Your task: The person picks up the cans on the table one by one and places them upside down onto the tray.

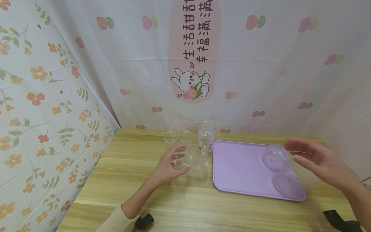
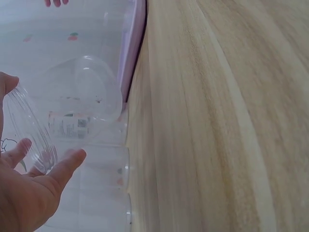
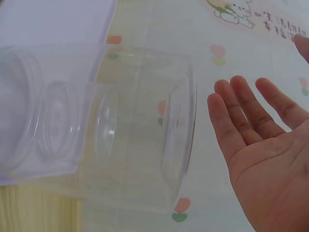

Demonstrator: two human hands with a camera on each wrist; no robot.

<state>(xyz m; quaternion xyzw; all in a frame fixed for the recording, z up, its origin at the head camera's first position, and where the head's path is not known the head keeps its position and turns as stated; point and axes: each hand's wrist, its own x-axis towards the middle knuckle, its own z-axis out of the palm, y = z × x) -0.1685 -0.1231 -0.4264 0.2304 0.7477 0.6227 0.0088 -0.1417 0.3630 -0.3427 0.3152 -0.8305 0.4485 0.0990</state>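
My left hand [image 1: 169, 169] holds a clear round ridged lid [image 2: 31, 128] by its rim, between thumb and fingers, above the table. Close behind it are slim clear jars [image 1: 170, 137] and a taller clear jar with a printed label [image 1: 206, 129]. My right hand [image 1: 321, 161] is raised over the right end of the lilac tray [image 1: 240, 167], its fingers loosely extended. The right wrist view shows that hand apart from a large clear jar [image 3: 145, 125], holding nothing. Two clear round containers stand on the tray's right side; their transparent outlines overlap.
The tray lies on a wood-grain table [image 1: 185, 209]. A white curtain with a printed rabbit [image 1: 191, 83] hangs behind the table, and a floral curtain [image 1: 43, 112] hangs on the left. Dark curved pieces [image 1: 144, 221] show by both forearms.
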